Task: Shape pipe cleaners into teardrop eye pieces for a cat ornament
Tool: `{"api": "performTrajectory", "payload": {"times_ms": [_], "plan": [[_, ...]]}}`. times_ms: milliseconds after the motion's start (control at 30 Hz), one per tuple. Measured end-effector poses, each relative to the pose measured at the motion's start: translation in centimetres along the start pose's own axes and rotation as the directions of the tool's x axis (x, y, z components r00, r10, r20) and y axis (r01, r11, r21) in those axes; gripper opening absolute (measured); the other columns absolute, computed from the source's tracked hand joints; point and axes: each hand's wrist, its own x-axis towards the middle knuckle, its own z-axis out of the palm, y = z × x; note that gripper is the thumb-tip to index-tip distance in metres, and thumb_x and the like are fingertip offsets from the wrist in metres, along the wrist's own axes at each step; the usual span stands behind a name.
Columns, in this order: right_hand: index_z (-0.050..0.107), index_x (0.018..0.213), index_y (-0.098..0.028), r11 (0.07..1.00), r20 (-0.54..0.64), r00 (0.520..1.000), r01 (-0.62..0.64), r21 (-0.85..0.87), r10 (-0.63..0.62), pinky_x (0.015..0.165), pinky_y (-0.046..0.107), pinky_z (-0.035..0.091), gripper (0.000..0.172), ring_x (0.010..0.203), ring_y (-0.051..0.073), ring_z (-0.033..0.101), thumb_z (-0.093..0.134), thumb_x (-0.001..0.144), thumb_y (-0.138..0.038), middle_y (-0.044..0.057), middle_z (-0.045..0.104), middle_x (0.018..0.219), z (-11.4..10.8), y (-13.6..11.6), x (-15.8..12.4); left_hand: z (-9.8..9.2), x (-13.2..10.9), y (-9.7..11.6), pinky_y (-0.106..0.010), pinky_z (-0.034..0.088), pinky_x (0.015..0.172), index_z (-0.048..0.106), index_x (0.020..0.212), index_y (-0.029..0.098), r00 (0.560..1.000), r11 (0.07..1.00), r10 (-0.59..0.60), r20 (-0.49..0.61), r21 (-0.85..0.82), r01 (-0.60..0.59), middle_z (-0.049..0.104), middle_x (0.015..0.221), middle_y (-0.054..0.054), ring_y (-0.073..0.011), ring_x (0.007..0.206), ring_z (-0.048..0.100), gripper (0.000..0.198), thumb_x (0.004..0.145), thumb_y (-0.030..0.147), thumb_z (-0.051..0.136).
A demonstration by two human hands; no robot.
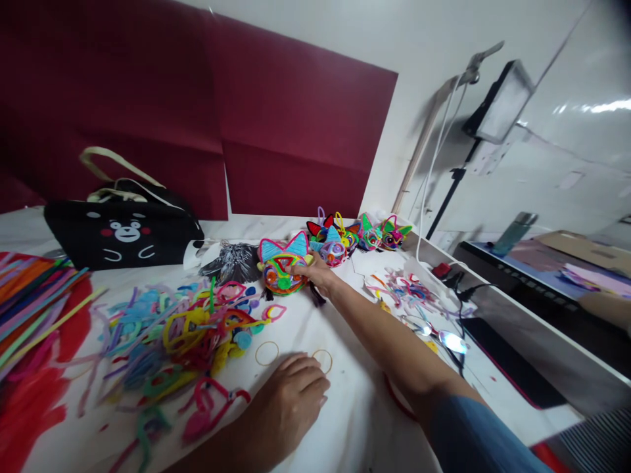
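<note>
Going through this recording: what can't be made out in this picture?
All in the head view:
Left hand: its palm, and anything beneath, hidden by the hand's own back.
Eared ornament held by the right hand: its back faces away.
Rear ornaments: exact count unclear; they overlap.
Red bundle: cut off by the left edge and blurred.

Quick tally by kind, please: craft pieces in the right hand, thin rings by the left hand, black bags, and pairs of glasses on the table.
Eared craft piece in right hand: 1
Thin rings by left hand: 2
Black bag: 1
Glasses, pairs: 1
Total: 5
</note>
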Motion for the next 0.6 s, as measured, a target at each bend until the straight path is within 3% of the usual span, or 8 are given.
{"api": "performTrajectory", "payload": {"times_ms": [267, 600], "plan": [[0.047, 0.127, -0.024, 1.0, -0.065, 0.998, 0.013, 0.018, -0.011, 0.076, 0.031, 0.058, 0.085, 0.088, 0.019, 0.069, 0.087, 0.053, -0.027, 0.003, 0.068, 0.107, -0.7, 0.0, 0.4, -0.2, 0.1, -0.1, -0.038, 0.048, 0.101, 0.063, 0.091, 0.02, 1.0, 1.0, 0.01, -0.001, 0.003, -0.01, 0.069, 0.089, -0.002, -0.0173, 0.092, 0.063, 0.02, 0.083, 0.007, 0.05], [0.05, 0.128, -0.024, 0.977, -0.131, 0.987, 0.06, -0.203, -0.088, 0.083, 0.032, 0.056, 0.079, 0.096, 0.019, 0.066, 0.085, 0.058, -0.035, 0.001, 0.068, 0.105, -1.8, 0.0, 1.1, -0.5, 0.6, -0.2, -0.034, 0.054, 0.094, 0.066, 0.089, 0.02, 0.985, 0.995, 0.095, -0.144, 0.02, -0.093, 0.071, 0.088, -0.003, -0.0161, 0.089, 0.066, 0.024, 0.084, 0.006, 0.046]]}}
